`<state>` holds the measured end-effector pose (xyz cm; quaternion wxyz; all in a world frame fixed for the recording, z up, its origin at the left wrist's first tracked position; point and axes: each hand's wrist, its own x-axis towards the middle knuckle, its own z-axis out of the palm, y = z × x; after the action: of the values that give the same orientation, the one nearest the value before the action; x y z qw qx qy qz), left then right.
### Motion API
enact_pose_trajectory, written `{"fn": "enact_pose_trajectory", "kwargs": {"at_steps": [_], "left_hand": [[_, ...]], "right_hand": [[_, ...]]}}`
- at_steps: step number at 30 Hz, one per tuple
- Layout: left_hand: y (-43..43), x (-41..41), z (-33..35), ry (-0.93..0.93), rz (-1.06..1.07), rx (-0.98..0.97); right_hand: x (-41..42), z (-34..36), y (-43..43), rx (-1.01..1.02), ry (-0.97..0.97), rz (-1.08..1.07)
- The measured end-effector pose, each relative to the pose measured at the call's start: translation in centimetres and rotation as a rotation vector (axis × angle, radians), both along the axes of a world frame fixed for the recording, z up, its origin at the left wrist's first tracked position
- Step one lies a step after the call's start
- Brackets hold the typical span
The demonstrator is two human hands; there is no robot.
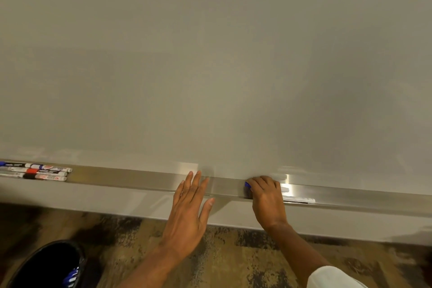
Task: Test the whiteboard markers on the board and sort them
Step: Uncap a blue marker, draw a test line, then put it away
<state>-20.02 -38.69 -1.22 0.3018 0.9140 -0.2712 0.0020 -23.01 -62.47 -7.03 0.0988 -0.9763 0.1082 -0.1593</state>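
A blank whiteboard (210, 65) fills the view, with a metal tray (140, 180) along its bottom edge. My right hand (266, 199) is curled over markers lying in the tray; a blue cap (247, 185) shows at its left and white barrels (299, 200) stick out at its right. My left hand (189, 208) hovers flat with straight fingers beside it, fingertips at the tray's edge, holding nothing. At the far left of the tray lie several markers (37, 170) in rows, with blue, red and black bands.
A black bin (30, 264) stands on the patterned carpet at the lower left, with blue-and-white markers (71, 277) inside. The wall strip below the tray runs across the view.
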Motion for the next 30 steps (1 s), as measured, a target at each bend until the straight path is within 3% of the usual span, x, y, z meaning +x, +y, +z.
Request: {"fn": "enact_pose_trajectory", "kwargs": {"at_steps": [4,11,16,22,25,30], "left_hand": [[0.3,0.2,1.7,0.002,0.086,-0.206],[0.6,2.1,8.8,0.411,0.208,-0.651],[1.9,2.8,14.5,0.608,0.137,-0.814],[4.6,3.7,22.1,0.685,0.051,-0.968],[5.9,4.1,26.0,0.739,-0.026,-1.047],[7.8,4.3,31.4,0.747,-0.172,-0.985]], "right_hand": [[1.2,2.6,4.0,0.178,-0.199,0.048],[2.2,11.0,12.0,0.793,-0.439,0.04],[1.6,19.5,15.8,1.198,-0.486,0.084],[2.0,27.3,18.1,1.376,-0.447,0.105],[1.7,31.5,19.1,1.57,-0.387,0.162],[1.8,36.6,20.8,1.789,-0.161,0.227]]}}
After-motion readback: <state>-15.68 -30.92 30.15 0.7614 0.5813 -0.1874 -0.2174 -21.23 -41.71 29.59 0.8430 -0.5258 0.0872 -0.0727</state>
